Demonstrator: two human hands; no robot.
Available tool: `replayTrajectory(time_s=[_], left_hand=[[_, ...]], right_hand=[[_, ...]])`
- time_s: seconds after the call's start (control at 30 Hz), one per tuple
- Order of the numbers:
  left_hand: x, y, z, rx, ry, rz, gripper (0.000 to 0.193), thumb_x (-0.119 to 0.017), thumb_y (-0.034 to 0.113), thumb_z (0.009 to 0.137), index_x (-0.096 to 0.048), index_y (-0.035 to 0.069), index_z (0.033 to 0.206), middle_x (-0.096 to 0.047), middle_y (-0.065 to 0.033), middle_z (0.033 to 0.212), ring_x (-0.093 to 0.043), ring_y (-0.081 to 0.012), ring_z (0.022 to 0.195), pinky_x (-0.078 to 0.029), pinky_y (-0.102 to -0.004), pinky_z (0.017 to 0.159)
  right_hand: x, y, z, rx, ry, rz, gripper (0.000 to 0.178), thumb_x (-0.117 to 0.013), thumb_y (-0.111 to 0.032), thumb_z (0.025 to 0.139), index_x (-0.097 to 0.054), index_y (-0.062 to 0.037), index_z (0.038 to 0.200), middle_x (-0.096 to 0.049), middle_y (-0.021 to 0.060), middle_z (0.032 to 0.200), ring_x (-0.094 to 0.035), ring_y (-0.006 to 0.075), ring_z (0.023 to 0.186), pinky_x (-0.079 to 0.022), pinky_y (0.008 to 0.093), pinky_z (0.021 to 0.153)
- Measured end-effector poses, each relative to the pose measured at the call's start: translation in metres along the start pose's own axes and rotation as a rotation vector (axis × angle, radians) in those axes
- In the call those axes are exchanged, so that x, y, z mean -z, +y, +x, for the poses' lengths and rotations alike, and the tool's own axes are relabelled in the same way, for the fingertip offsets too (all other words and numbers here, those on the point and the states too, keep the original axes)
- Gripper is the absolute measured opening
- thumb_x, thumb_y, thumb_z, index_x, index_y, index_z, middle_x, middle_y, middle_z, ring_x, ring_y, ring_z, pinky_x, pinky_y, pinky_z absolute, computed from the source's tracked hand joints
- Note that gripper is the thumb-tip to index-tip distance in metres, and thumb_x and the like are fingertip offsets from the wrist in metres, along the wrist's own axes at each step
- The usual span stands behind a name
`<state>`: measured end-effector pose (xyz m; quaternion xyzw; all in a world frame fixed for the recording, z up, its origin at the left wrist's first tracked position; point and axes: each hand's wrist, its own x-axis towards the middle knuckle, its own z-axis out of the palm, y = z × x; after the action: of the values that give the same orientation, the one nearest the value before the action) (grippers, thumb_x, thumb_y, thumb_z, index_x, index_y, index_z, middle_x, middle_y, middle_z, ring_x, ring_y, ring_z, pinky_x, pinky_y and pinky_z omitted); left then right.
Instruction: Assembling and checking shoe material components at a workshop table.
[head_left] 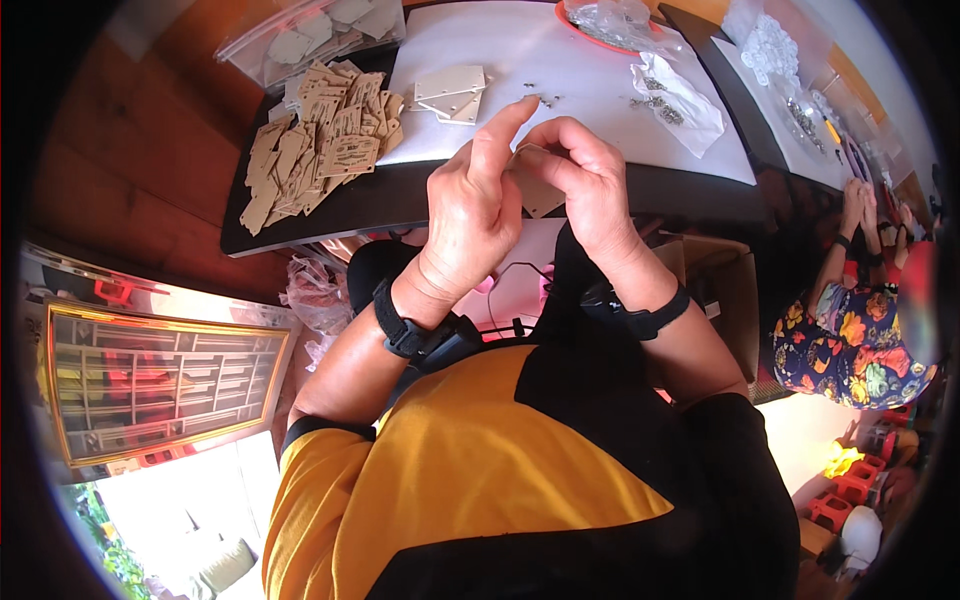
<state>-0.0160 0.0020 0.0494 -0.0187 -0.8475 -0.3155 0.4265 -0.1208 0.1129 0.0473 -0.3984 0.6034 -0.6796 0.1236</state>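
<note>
Over the table's near edge, my left hand [474, 192] and my right hand [592, 180] meet at a small tan card [540, 196]. The thumb and index finger of my right hand pinch its upper part. My left index finger points upward while the other fingers curl by the card's left side, partly hiding it. Just beyond my fingertips lie several tiny metal pieces [545, 101]. A few white cards with small holes [450, 92] are stacked behind my left hand. To their left spreads a heap of printed tan cards [325, 140].
A clear plastic box [310, 38] of pale cards stands at the back left. White plastic with metal bits [690, 108] lies right, near a red-orange bowl [592, 36] holding a clear bag. An open cardboard box [715, 270] sits below the table. Another person [850, 320] works at the right.
</note>
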Motion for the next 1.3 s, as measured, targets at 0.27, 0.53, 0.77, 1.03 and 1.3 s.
replayTrajectory(time_s=[0.27,0.53,0.77,1.03,1.3], left_hand=[[-0.002,0.014,-0.007,0.121,-0.069,-0.221,0.052,-0.053,-0.014,0.085,-0.050,0.005,0.134,-0.064,-0.0071,0.083,-0.061,-0.0172,0.071,-0.050,-0.0257,0.072],[-0.004,0.021,-0.003,-0.093,-0.033,-0.176,0.045,-0.056,-0.015,0.084,-0.058,0.004,0.125,-0.063,-0.0059,0.088,-0.060,-0.0115,0.073,-0.049,-0.0223,0.071],[-0.008,0.005,-0.011,0.175,-0.087,-0.270,0.044,-0.055,-0.014,0.086,-0.056,0.004,0.126,-0.063,-0.0021,0.086,-0.059,-0.0064,0.077,-0.049,-0.0196,0.072],[-0.007,0.023,-0.003,-0.047,-0.092,0.200,0.071,-0.080,0.011,0.064,-0.050,0.002,0.128,-0.054,-0.0169,0.109,-0.054,-0.0365,0.099,-0.047,-0.0444,0.085],[-0.029,0.027,-0.019,-0.306,-0.144,0.349,0.054,-0.073,0.003,0.061,-0.053,0.002,0.111,-0.053,-0.0140,0.105,-0.053,-0.0324,0.088,-0.043,-0.0428,0.072]], right_hand=[[0.011,0.002,-0.016,0.050,0.004,0.093,0.009,-0.063,-0.008,0.089,-0.063,0.0014,0.090,-0.064,0.0018,0.081,-0.056,0.0077,0.077,-0.047,0.0232,0.072],[0.012,-0.009,-0.022,0.041,0.031,0.140,0.011,-0.062,-0.007,0.090,-0.065,0.0021,0.095,-0.066,0.0032,0.084,-0.058,0.0088,0.080,-0.048,0.0234,0.075],[0.017,-0.001,-0.014,0.119,-0.075,-0.178,0.006,-0.062,-0.002,0.086,-0.062,0.0017,0.091,-0.067,0.0119,0.080,-0.064,0.0189,0.073,-0.049,0.0302,0.068],[0.023,0.008,0.003,-0.023,0.128,-0.287,0.007,-0.059,-0.001,0.078,-0.064,0.0022,0.081,-0.062,0.0079,0.065,-0.057,0.0129,0.062,-0.045,0.0281,0.060],[0.032,0.008,0.010,-0.342,0.099,-0.012,0.008,-0.059,0.000,0.078,-0.066,0.0045,0.077,-0.061,0.0028,0.068,-0.053,0.0089,0.062,-0.043,0.0251,0.057]])
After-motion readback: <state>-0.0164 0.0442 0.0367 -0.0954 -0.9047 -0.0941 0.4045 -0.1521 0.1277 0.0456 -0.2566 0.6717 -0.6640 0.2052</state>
